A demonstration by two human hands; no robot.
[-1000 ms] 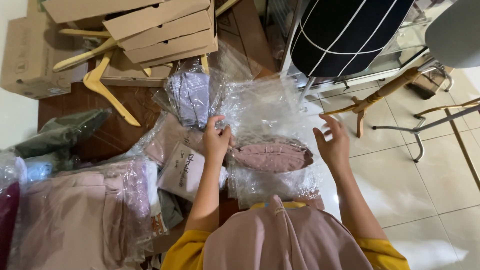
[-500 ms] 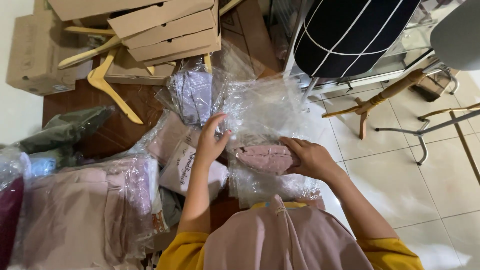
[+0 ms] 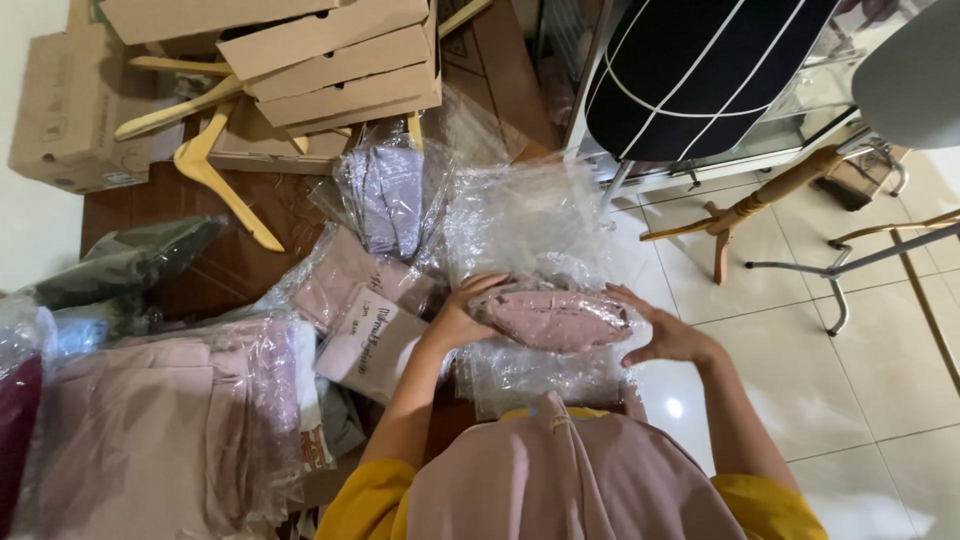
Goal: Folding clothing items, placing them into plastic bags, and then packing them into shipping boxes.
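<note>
A folded dusty-pink garment (image 3: 552,318) lies inside a crinkled clear plastic bag (image 3: 525,225) on the floor in front of me. My left hand (image 3: 458,318) presses on the garment's left end through the plastic. On the right end rests my right hand (image 3: 668,335), fingers spread along the bundle. Both hands grip the wrapped garment between them. My pink headscarf and yellow sleeves fill the bottom of the view.
Bagged pink clothes (image 3: 160,420) pile at the left, a bagged lilac garment (image 3: 388,195) and a labelled pink packet (image 3: 368,340) lie beside my left hand. Flat cardboard boxes (image 3: 320,60), wooden hangers (image 3: 220,180), a dark striped shape (image 3: 700,70) and a metal stand (image 3: 840,270) surround them.
My right hand came down from the air onto the garment's right end. My left hand slid from the bag's top edge to the garment's left end.
</note>
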